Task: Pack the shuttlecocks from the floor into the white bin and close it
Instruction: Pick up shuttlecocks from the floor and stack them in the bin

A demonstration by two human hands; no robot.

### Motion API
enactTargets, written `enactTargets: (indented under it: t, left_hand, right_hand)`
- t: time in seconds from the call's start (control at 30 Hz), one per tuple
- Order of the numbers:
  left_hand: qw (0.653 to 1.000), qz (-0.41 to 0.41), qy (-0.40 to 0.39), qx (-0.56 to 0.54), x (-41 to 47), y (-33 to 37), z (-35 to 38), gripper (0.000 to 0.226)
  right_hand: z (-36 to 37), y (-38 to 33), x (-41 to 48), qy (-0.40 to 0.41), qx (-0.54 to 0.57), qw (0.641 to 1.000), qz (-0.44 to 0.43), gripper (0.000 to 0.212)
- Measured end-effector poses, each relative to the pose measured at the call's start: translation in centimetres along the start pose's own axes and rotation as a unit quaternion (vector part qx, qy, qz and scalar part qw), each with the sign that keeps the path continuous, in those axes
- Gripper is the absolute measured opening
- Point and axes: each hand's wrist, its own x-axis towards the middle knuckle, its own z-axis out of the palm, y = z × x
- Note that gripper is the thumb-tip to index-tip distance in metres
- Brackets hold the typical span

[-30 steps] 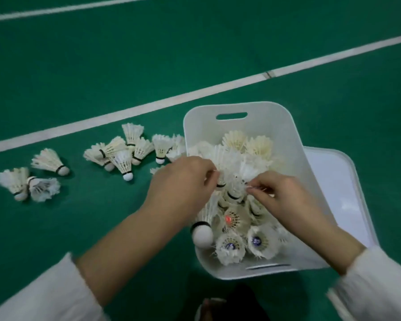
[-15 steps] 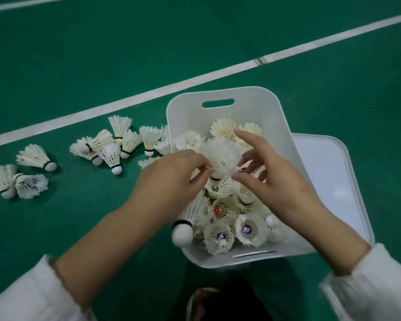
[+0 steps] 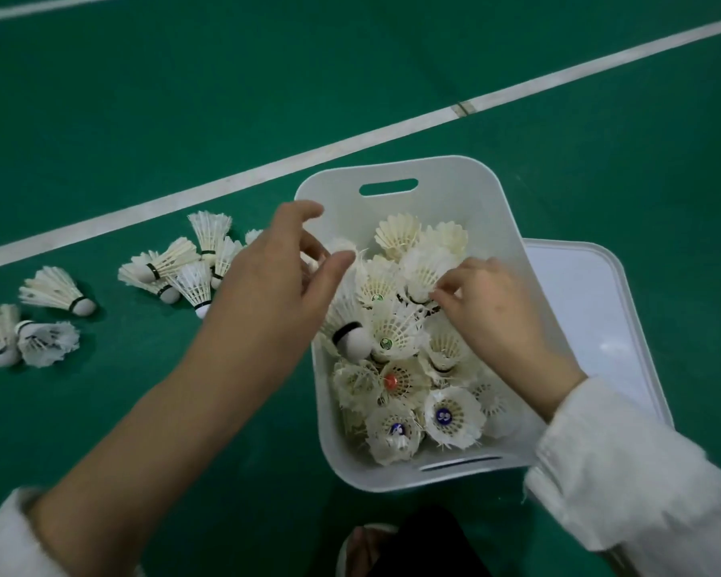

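The left hand (image 3: 275, 281) hovers over the near-left rim of the bin (image 3: 392, 177), fingers spread and relaxed, holding nothing that I can see. Just under its thumb, a cork-up shuttle (image 3: 350, 339) with a black band leans against the bin's left wall.

The right hand (image 3: 492, 310) is down inside the bin, fingers curled, with the tips pinching the feathers of a shuttlecock (image 3: 423, 276) near the top of the heap (image 3: 400, 381). The heap fills the bin from that hand's fingertips back toward the wrist. Most of it stands cork-down, and coloured stickers show inside several skirts.

Beyond the right hand's knuckles, on the side away from the left hand, the lid (image 3: 579, 293) lies flat on the floor (image 3: 142, 97). It sits just beside the bin and is partly tucked behind it.

Out past the back of the left hand, loose shuttlecocks (image 3: 184, 272) lie in a tight cluster on the floor, some hidden by the hand. Further out the same way lie three more, one alone (image 3: 55, 289) and two touching (image 3: 46, 341).

A white line (image 3: 350, 147) crosses the floor beyond both hands. White sleeves (image 3: 625, 472) cover both forearms.
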Motion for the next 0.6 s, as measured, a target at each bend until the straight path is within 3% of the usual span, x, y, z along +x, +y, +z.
enactTargets:
  t: [0.1, 0.23, 0.3, 0.37, 0.43, 0.5, 0.6]
  left_hand:
    - [1.000, 0.010, 0.000, 0.027, -0.2, -0.4, 0.4, 0.049]
    - [0.996, 0.064, -0.013, 0.063, -0.2, -1.1, 0.8, 0.009]
    - [0.988, 0.115, -0.050, 0.091, -0.1, -1.3, 1.2, 0.006]
    - [0.978, 0.162, -0.091, 0.097, -0.2, -1.0, 1.8, 0.005]
    - [0.963, 0.220, -0.123, 0.096, -0.5, -0.7, 2.6, 0.004]
    - [0.944, 0.270, -0.160, 0.103, -1.3, -0.4, 3.0, 0.010]
    - [0.931, 0.287, -0.191, 0.119, -1.3, -0.9, 2.0, 0.025]
  right_hand:
    - [1.1, -0.2, 0.3, -0.045, -0.018, 0.999, 0.013, 0.024]
    - [-1.6, -0.7, -0.4, -0.037, -0.004, 0.999, 0.006, 0.031]
    - [-3.8, -1.5, -1.7, -0.002, 0.101, 0.995, 0.010, 0.028]
    - [-5.3, -2.6, -2.7, -0.063, 0.283, 0.955, 0.067, 0.028]
    - [-5.1, -3.0, -3.1, -0.141, 0.369, 0.911, 0.117, 0.027]
    - [-4.3, -2.6, -3.2, -0.162, 0.343, 0.916, 0.126, 0.015]
    - [-3.5, -1.6, -3.4, -0.152, 0.269, 0.942, 0.128, 0.018]
